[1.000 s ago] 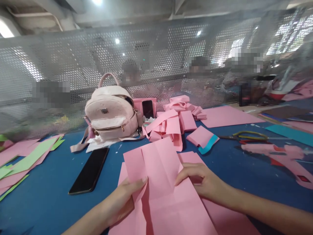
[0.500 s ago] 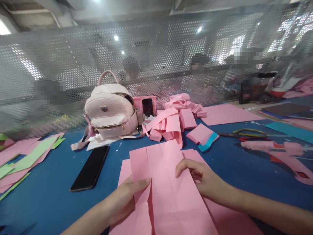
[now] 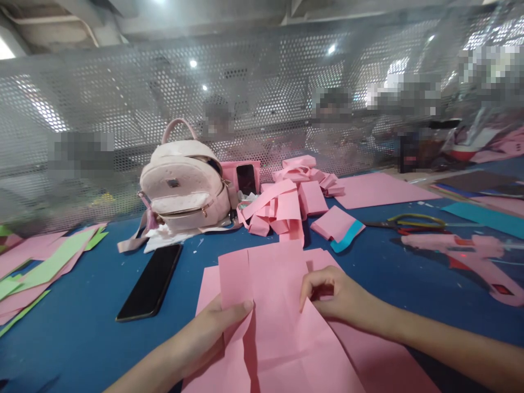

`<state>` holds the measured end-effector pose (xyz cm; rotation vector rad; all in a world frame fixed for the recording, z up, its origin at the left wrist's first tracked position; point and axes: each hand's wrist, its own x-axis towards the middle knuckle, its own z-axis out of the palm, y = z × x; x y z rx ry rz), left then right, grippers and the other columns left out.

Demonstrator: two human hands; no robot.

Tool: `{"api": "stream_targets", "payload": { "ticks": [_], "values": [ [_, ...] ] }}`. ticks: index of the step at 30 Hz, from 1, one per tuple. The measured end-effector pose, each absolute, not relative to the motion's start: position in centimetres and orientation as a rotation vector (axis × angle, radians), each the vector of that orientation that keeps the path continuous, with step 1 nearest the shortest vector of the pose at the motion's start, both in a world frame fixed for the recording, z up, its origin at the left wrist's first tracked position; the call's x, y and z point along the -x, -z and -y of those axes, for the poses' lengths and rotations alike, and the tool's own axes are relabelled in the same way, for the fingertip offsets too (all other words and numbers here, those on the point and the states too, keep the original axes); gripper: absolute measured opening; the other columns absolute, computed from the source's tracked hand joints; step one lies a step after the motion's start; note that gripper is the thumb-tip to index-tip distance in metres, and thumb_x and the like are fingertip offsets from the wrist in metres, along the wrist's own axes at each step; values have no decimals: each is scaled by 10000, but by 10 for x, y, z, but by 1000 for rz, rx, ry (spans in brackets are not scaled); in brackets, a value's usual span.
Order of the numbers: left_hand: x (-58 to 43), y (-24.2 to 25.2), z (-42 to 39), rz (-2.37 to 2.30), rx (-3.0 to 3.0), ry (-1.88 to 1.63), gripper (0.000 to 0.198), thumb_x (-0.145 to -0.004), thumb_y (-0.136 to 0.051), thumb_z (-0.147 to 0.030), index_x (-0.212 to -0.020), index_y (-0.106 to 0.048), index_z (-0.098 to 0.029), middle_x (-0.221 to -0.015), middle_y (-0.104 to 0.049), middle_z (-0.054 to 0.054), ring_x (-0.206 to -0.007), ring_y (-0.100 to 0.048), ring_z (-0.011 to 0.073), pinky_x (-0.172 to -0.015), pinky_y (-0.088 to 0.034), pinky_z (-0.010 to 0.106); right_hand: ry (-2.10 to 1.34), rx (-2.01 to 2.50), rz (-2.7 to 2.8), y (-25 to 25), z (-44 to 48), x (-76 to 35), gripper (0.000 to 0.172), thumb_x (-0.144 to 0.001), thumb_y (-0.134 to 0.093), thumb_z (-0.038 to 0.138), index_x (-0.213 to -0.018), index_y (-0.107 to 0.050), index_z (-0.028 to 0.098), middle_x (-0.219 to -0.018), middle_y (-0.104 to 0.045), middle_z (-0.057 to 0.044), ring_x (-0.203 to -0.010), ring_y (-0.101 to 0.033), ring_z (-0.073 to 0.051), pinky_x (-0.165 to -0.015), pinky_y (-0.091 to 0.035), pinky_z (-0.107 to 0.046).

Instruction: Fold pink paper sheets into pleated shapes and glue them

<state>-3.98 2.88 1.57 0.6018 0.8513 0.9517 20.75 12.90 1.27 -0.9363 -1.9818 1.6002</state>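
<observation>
A creased sheet of pink paper [image 3: 278, 322] lies in front of me, its two side flaps folded partly inward. My left hand [image 3: 213, 327] grips the left flap, thumb on top and fingers underneath. With thumb and index finger, my right hand [image 3: 331, 295] pinches the edge of the right flap and lifts it a little. Beneath is another pink sheet [image 3: 385, 360], showing at both sides. Folded pink paper pieces [image 3: 286, 202] are heaped just beyond, beside a folded pink piece with a blue strip [image 3: 338, 226].
A black phone [image 3: 151, 284] and a pale pink backpack [image 3: 186, 185] are on the left, near green and pink sheets [image 3: 53, 256]. Scissors [image 3: 417, 221] and a pink glue gun [image 3: 470, 254] lie on the right. A perforated metal screen [image 3: 262, 103] stands behind the blue table [image 3: 90, 327].
My right hand has shifted slightly right and down, its fingers now pinching the right flap's edge and curling it up. My left hand keeps its hold with hardly any movement.
</observation>
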Motion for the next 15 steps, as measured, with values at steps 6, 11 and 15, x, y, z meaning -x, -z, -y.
{"api": "stream_targets", "payload": {
  "ticks": [6, 11, 15],
  "values": [
    [39, -13, -30, -851, -604, -962, 461, -906, -693, -251, -1357, -613, -199, -1169, -744, 134, -1130, -689, 301, -1040, -498, 429, -1583, 914, 2049, -13, -128, -208, 245, -633, -581, 116, -731, -791, 195, -732, -747, -27, -684, -664, -188, -630, -502, -261],
    [37, -14, -30, -853, -600, -971, 449, -926, -665, -238, -1369, -601, -200, -1162, -746, 133, -1121, -693, 295, -1028, -506, 426, -1637, 800, 2171, -16, -124, -210, 253, -691, -613, 121, -796, -823, 217, -798, -780, -34, -766, -707, -220, -694, -530, -281],
    [37, -14, -28, -853, -611, -966, 455, -927, -664, -241, -1376, -593, -207, -1167, -744, 131, -1123, -691, 295, -1021, -509, 427, -1636, 752, 2196, -16, -123, -210, 282, -721, -596, 108, -817, -834, 228, -777, -783, -31, -736, -716, -213, -668, -525, -273]
  ]
}}
